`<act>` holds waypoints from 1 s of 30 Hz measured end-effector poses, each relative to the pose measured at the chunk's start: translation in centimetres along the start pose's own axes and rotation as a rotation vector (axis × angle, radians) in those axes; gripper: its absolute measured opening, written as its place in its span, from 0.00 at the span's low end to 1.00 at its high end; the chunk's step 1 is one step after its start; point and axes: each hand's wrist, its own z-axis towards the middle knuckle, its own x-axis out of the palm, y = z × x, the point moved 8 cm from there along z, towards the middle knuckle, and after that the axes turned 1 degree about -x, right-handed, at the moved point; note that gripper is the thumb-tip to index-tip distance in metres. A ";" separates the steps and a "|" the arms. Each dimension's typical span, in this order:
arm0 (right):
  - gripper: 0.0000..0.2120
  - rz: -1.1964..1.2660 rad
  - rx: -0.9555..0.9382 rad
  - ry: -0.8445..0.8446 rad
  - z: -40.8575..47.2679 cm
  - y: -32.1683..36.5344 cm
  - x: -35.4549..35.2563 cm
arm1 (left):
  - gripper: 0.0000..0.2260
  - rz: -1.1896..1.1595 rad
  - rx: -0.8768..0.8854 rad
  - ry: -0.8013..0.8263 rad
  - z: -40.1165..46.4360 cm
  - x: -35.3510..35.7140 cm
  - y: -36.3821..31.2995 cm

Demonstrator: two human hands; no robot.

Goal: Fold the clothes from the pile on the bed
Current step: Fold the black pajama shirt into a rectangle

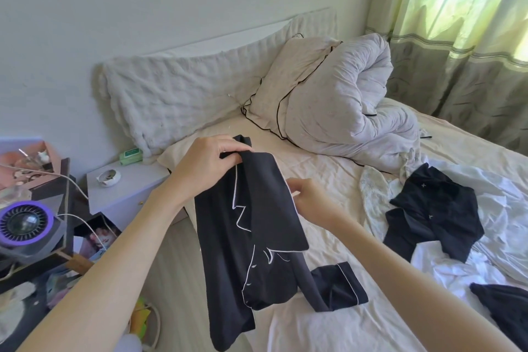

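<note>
Sunlit green curtains (445, 8) stood behind the bed (328, 180), above which a dark pajama shirt (251, 223) with white piping hung, one sleeve resting on the sheet. The left hand (208, 163) pinched its top edge near the collar; the right hand (311, 200) pinched the side edge. To fold well, I judge the shirt should be laid flat first. Other dark and white clothes (445, 223) lay in a pile at the right.
</note>
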 end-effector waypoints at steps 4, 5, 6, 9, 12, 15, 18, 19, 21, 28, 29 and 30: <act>0.12 -0.099 -0.075 -0.024 0.3 -0.1 0.7 | 0.11 0.012 0.012 -0.001 0.0 0.0 -0.3; 0.11 -0.080 -0.071 -0.045 0.4 -0.3 0.5 | 0.11 0.019 0.012 -0.003 -0.1 -0.2 -0.3; 0.08 -0.055 -0.060 -0.072 0.4 -0.5 0.0 | 0.11 0.028 0.006 -0.005 -0.2 -0.4 -0.2; 0.04 0.024 -0.034 -0.126 0.7 -0.9 -2.2 | 0.11 0.058 -0.015 0.003 -0.5 -0.8 0.2; 0.08 0.094 -0.021 -0.096 0.8 -0.4 -3.9 | 0.10 0.118 -0.034 0.025 -0.5 -0.6 0.6; 0.12 0.213 0.001 -0.077 0.8 0.6 -5.0 | 0.09 0.142 -0.055 0.027 -0.2 -0.5 0.8; 0.08 0.158 -0.068 -0.062 1.2 2.4 -6.4 | 0.08 0.176 -0.058 0.025 0.4 -0.5 0.9; 0.05 0.092 -0.103 -0.032 1.3 2.9 -6.6 | 0.07 0.167 -0.062 0.029 0.6 -0.5 1.0; 0.02 -0.024 -0.150 0.023 1.5 3.6 -7.3 | 0.06 0.137 -0.090 0.043 1.0 -0.7 1.7; 0.14 -0.014 0.017 0.147 0.1 0.5 -13.2 | 0.14 -0.193 -0.287 0.170 -0.6 -3.2 6.5; 0.15 0.013 0.025 0.158 -0.2 -0.1 -13.7 | 0.14 -0.254 -0.310 0.185 -1.1 -3.3 7.0; 0.15 0.021 0.017 0.167 -0.4 -0.4 -13.8 | 0.14 -0.298 -0.335 0.182 -1.5 -3.4 7.6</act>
